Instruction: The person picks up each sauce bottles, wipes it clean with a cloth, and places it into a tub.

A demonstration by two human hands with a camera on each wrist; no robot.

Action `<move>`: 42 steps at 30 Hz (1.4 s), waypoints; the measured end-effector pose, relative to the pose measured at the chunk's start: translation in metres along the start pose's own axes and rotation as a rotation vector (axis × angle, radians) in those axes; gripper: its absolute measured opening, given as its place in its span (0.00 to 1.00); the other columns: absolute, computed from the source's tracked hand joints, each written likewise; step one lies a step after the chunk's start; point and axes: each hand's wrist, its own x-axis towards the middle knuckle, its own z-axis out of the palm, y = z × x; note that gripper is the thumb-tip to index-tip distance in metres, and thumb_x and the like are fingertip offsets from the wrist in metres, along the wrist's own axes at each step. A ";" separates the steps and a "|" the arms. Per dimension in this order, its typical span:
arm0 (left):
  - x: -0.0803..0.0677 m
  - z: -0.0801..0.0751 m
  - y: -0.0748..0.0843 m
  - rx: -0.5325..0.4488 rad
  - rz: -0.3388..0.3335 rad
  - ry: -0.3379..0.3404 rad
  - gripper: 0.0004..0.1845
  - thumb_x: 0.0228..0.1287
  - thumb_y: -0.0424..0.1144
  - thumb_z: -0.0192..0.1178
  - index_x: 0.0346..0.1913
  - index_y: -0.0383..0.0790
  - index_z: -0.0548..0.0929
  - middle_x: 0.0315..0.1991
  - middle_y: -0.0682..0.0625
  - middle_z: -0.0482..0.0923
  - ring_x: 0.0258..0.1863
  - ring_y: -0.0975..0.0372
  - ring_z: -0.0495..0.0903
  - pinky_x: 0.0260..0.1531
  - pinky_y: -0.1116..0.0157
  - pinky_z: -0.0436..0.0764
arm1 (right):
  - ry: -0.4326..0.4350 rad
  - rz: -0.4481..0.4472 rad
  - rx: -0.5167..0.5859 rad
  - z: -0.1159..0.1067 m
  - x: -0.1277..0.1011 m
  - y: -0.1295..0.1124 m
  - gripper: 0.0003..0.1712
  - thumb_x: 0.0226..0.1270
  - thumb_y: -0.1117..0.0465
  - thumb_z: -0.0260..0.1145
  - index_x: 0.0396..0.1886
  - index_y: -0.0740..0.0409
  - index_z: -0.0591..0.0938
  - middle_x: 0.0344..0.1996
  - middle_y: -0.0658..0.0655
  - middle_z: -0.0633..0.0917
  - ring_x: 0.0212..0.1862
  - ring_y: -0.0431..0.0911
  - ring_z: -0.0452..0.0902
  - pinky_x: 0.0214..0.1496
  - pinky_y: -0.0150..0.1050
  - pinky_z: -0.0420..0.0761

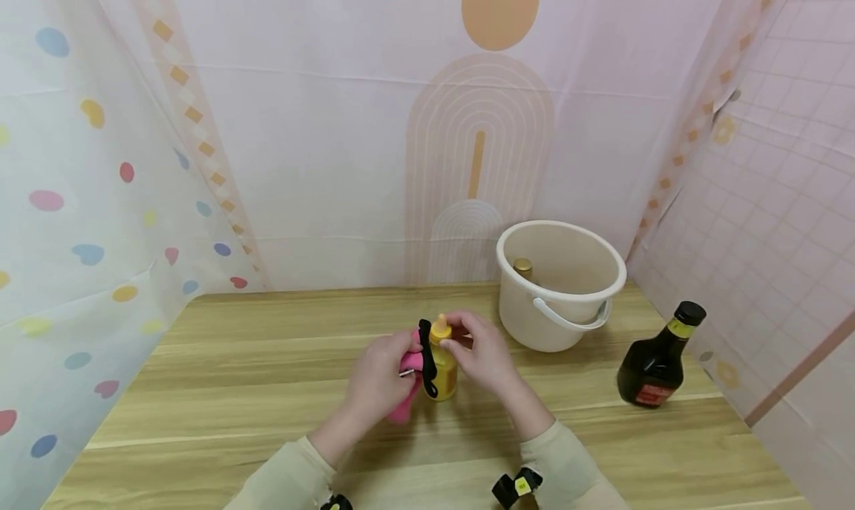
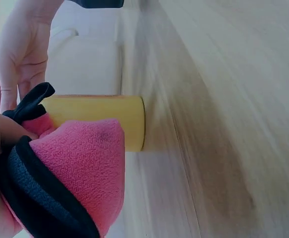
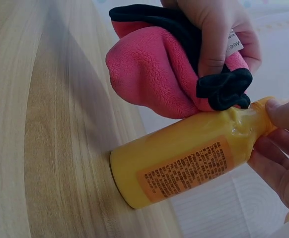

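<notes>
A yellow squeeze bottle (image 1: 445,376) with a pointed nozzle stands upright on the wooden table, a printed label on its side in the right wrist view. My right hand (image 1: 482,350) pinches it at the neck, thumb and fingers around the yellow cap (image 1: 440,332). Bunched in my left hand (image 1: 381,373) is a pink cloth (image 3: 149,74) with black edging and a small white tag (image 3: 234,43). The cloth lies against the bottle's left side, its black trim up near the bottle's shoulder.
A cream bucket (image 1: 534,321) with a handle stands behind to the right, a gold-capped item (image 1: 523,267) inside it. Farther right is a dark bottle (image 1: 657,365) with a black cap and red label. Printed curtains (image 1: 320,161) hang along the table's back and sides.
</notes>
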 end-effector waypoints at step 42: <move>-0.004 0.020 -0.023 0.086 -0.121 -0.386 0.14 0.42 0.26 0.66 0.23 0.49 0.75 0.19 0.59 0.68 0.21 0.63 0.66 0.21 0.64 0.67 | 0.004 0.016 0.013 -0.001 -0.001 -0.005 0.16 0.59 0.74 0.70 0.47 0.65 0.81 0.41 0.59 0.83 0.43 0.51 0.81 0.47 0.39 0.82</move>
